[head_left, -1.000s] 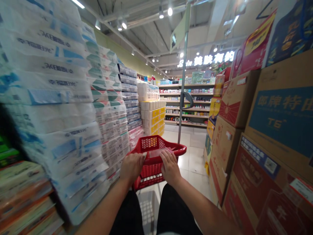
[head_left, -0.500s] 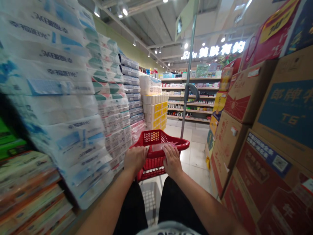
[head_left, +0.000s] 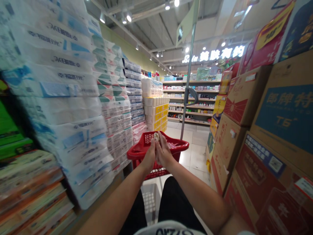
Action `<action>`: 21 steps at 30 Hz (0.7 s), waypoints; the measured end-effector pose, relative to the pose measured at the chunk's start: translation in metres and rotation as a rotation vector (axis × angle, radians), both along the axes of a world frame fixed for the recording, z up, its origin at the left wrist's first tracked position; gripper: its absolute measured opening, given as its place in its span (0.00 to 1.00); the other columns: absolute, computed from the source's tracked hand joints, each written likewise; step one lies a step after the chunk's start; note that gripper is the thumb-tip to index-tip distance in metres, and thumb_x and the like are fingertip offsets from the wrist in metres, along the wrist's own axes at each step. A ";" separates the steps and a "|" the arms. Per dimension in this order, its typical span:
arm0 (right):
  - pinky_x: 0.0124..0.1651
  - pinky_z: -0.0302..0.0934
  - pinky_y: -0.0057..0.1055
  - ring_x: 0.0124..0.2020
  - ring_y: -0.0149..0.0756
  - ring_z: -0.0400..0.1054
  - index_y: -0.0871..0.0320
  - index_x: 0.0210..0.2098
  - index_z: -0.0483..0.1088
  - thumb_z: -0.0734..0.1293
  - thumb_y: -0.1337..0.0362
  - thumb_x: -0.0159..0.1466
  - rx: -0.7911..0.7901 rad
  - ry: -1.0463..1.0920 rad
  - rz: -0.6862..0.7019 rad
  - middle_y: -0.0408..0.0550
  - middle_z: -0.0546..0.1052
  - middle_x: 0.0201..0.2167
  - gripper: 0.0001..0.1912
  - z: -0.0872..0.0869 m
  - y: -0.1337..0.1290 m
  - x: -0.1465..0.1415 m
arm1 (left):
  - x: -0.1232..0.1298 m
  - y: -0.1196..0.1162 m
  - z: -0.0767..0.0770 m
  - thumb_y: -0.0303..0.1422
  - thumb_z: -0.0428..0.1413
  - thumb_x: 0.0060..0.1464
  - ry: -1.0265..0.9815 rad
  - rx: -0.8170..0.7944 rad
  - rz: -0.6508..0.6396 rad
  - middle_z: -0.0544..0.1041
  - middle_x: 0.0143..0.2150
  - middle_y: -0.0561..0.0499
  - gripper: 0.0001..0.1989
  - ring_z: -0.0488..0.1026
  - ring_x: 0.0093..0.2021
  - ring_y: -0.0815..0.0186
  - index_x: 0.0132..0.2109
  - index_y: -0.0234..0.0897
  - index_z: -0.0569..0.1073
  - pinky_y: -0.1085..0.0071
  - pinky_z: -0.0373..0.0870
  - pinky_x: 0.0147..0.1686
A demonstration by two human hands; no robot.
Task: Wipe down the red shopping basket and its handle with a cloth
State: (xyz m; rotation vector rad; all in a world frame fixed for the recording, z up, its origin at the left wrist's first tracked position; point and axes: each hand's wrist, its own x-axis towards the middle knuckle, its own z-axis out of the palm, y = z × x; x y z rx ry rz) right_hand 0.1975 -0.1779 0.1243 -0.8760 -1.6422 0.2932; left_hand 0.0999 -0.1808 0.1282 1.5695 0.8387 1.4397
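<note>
My left hand (head_left: 149, 157) and my right hand (head_left: 163, 153) are pressed together above the near rim of a red shopping cart (head_left: 137, 154). Between their fingertips shows a small, pale cream, crumpled-looking thing (head_left: 156, 136); its kind I cannot make out, and the palms hide most of it. Both hands are closed around it. Behind my right fingers, a pink see-through item (head_left: 174, 145) lies at the top of the cart. A metal pole (head_left: 190, 65) with a grey hooked clip (head_left: 192, 96) rises at the cart's right side.
Tall stacks of wrapped tissue packs (head_left: 70, 101) line the left side. Stacked cardboard cartons (head_left: 241, 98) stand close on the right. Pale floor tiles (head_left: 195, 156) run ahead to shelves of small goods (head_left: 190, 106). Yellow-and-white packs (head_left: 156, 112) stand at mid-left.
Both hands have come off the cart's handle and joined at the middle, raised slightly. The pale thing now shows between the fingertips. The view has shifted only slightly.
</note>
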 end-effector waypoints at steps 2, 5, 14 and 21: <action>0.62 0.54 0.36 0.61 0.36 0.57 0.53 0.64 0.54 0.52 0.53 0.69 -0.009 0.031 -0.037 0.49 0.63 0.61 0.25 0.010 0.008 -0.005 | 0.003 0.001 0.003 0.50 0.30 0.63 0.109 0.028 -0.028 0.73 0.56 0.45 0.32 0.68 0.57 0.61 0.62 0.38 0.61 0.62 0.66 0.55; 0.63 0.52 0.35 0.62 0.35 0.56 0.56 0.61 0.59 0.50 0.57 0.70 0.003 -0.114 -0.168 0.52 0.61 0.62 0.23 0.016 0.020 -0.005 | -0.012 0.005 0.008 0.47 0.33 0.63 0.427 0.251 0.181 0.66 0.62 0.43 0.29 0.61 0.63 0.59 0.61 0.35 0.63 0.59 0.59 0.60; 0.62 0.48 0.47 0.60 0.42 0.58 0.54 0.45 0.72 0.52 0.57 0.70 -0.058 -0.817 -0.345 0.48 0.74 0.51 0.19 0.006 0.033 -0.003 | -0.056 0.015 -0.020 0.36 0.34 0.64 1.407 0.419 0.747 0.77 0.32 0.41 0.25 0.74 0.34 0.55 0.35 0.35 0.75 0.59 0.62 0.37; 0.39 0.62 0.34 0.32 0.38 0.72 0.57 0.28 0.74 0.58 0.60 0.66 -0.167 -0.959 -0.323 0.50 0.78 0.28 0.17 0.025 0.052 -0.005 | -0.054 0.014 -0.021 0.35 0.33 0.64 1.413 0.446 0.758 0.77 0.32 0.41 0.24 0.73 0.34 0.55 0.35 0.35 0.73 0.61 0.57 0.35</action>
